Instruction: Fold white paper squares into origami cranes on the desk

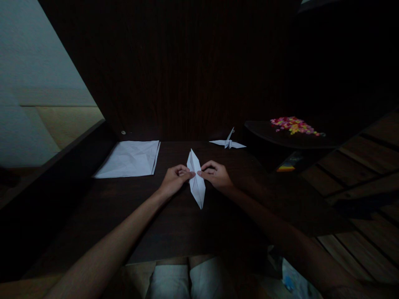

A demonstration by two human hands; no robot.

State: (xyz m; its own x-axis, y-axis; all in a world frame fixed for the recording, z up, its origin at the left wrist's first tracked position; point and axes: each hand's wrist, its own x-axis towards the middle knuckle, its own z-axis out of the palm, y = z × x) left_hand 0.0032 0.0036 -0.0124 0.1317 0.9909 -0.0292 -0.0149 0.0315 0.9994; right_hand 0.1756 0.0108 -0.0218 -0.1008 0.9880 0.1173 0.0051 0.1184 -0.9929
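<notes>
Between my two hands is a piece of folded white paper [197,193], a long diamond with a crease down its middle and pointed ends. My left hand [175,179] pinches its left edge, thumb on top. On the opposite edge my right hand [217,175] pinches it the same way, its thumb close to the left one. Beyond my right hand a finished white paper crane [229,143] rests at the back of the dark table. A stack of creased white paper sheets [129,160] lies to the left, beyond my left hand.
A dark wooden panel [181,74] rises behind the table [156,232]. On the right, a curved shelf [262,133] carries a pile of small pink, red and yellow pieces [294,125]. A dark raised side board [62,153] borders the left.
</notes>
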